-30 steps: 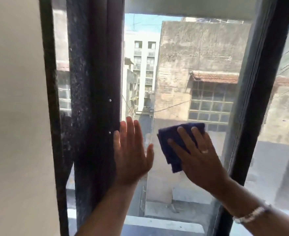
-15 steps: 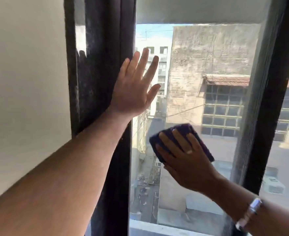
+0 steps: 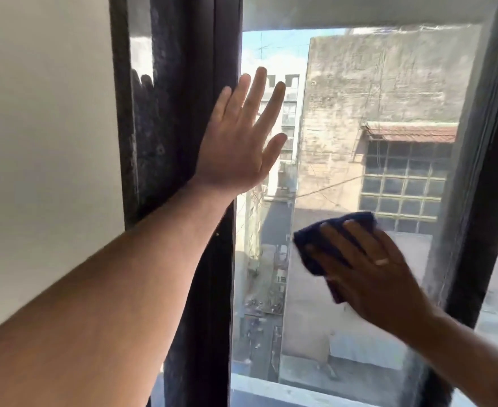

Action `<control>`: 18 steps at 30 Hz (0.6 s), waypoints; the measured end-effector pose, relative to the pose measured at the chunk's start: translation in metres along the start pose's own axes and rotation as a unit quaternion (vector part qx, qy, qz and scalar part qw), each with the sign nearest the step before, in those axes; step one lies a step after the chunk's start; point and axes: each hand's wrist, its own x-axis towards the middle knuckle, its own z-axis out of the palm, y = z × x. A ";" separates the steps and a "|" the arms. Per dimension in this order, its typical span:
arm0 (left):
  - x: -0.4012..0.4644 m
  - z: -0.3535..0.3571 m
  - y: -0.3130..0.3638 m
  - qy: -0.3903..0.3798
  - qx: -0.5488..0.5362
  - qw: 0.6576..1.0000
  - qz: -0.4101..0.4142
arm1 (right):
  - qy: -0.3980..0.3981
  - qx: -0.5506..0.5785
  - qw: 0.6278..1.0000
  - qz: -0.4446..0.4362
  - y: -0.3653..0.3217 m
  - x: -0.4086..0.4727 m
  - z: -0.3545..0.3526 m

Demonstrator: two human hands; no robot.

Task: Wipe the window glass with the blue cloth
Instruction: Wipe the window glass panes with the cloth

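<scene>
both hands (image 3: 243,142) flat on glass (image 3: 344,142) w/ cloth (image 3: 330,239)

blue cloth (image 3: 302,237) largely hidden under blurred right hand (image 3: 374,277), left forearm (image 3: 95,318) cut off at lower edge

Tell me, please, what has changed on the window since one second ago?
The left hand went up along the dark frame, from level with the blue cloth to well above it. The right hand still presses the cloth flat on the window glass; nothing was released.
</scene>
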 end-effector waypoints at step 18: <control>0.000 -0.006 0.007 -0.019 0.005 1.000 -0.015 | 0.044 -0.023 0.943 0.330 -0.045 0.021 0.009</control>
